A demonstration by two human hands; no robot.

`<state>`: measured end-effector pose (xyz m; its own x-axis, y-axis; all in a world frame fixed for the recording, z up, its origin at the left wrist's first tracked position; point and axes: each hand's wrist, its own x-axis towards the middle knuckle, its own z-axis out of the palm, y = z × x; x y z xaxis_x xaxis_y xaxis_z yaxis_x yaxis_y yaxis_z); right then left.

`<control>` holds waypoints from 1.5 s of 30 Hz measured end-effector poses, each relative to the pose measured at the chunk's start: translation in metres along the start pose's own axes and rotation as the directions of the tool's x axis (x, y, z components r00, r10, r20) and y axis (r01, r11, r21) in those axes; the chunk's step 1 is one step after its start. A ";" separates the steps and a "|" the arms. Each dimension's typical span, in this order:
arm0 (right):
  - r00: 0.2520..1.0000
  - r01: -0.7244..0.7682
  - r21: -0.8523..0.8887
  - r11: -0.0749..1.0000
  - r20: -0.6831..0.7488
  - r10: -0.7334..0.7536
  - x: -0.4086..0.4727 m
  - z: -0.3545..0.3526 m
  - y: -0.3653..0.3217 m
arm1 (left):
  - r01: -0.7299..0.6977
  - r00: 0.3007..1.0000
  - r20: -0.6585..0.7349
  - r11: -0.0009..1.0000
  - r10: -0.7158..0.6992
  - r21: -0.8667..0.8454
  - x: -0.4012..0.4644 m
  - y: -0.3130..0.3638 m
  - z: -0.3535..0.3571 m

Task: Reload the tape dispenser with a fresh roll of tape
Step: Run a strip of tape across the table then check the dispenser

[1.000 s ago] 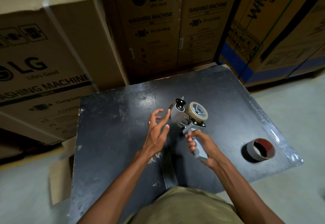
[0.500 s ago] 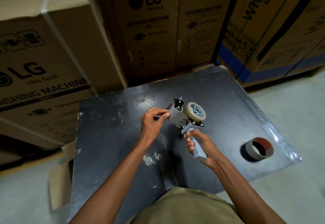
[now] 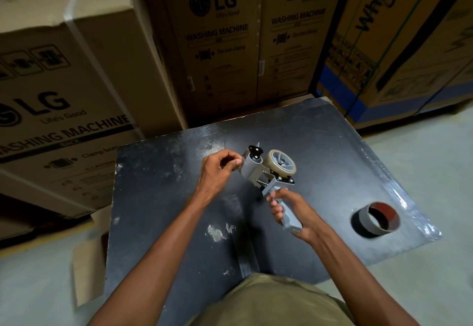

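Head view showed a grey plastic hand-held tape dispenser (image 3: 268, 179) held above the middle of a black, scuffed tabletop (image 3: 163, 197). The right hand (image 3: 289, 213) had its fingers wrapped round the dispenser's handle, which pointed toward five o'clock. A beige, nearly translucent roll of tape (image 3: 280, 164) sat on the grey hub at the dispenser's one o'clock side. The left hand (image 3: 220, 169) was at nine o'clock of the dispenser's front roller, its fingers curled, thumb and forefinger tips pressed together right against the roller. Whether a tape end lay between them was too fine to tell.

Judging by this, the roll was already mounted and threading was the step in hand: the loose end would need drawing past the roller and out toward the cutter blade, with the handle held steady.

A grey cardboard tape core with a red inner face (image 3: 376, 219) lay on its side at four o'clock, near the tabletop's right edge and well apart from both hands. Tall brown cardboard washing-machine boxes (image 3: 217, 43) stood close along the twelve o'clock edge, so free room lay mainly toward nine o'clock and toward the person.
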<state>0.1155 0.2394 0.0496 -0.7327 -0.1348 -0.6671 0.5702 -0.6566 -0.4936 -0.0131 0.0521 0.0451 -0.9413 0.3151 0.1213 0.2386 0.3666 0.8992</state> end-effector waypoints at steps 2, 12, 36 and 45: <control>1.000 -0.007 -0.008 1.000 -0.002 0.007 -0.001 0.000 0.000 | -0.007 1.000 0.021 1.000 0.007 0.014 0.001 -0.001 -0.003; 0.998 -0.054 0.012 0.998 0.027 0.054 -0.001 -0.003 0.003 | 0.035 0.992 0.119 0.998 -0.040 0.043 0.001 -0.001 -0.016; 0.980 -0.186 -0.001 0.983 0.079 0.185 -0.009 -0.045 0.020 | 0.154 0.982 0.117 0.988 -0.149 -0.032 0.054 -0.019 -0.083; 0.983 -0.161 -0.032 0.986 0.083 0.163 0.001 -0.044 0.008 | 0.304 0.953 0.050 0.939 -0.300 -0.161 0.014 -0.059 -0.038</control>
<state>0.1358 0.2669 0.0201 -0.6580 -0.3017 -0.6899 0.6927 -0.6018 -0.3974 -0.0494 0.0022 0.0099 -0.9563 0.2340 -0.1756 -0.1011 0.2988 0.9489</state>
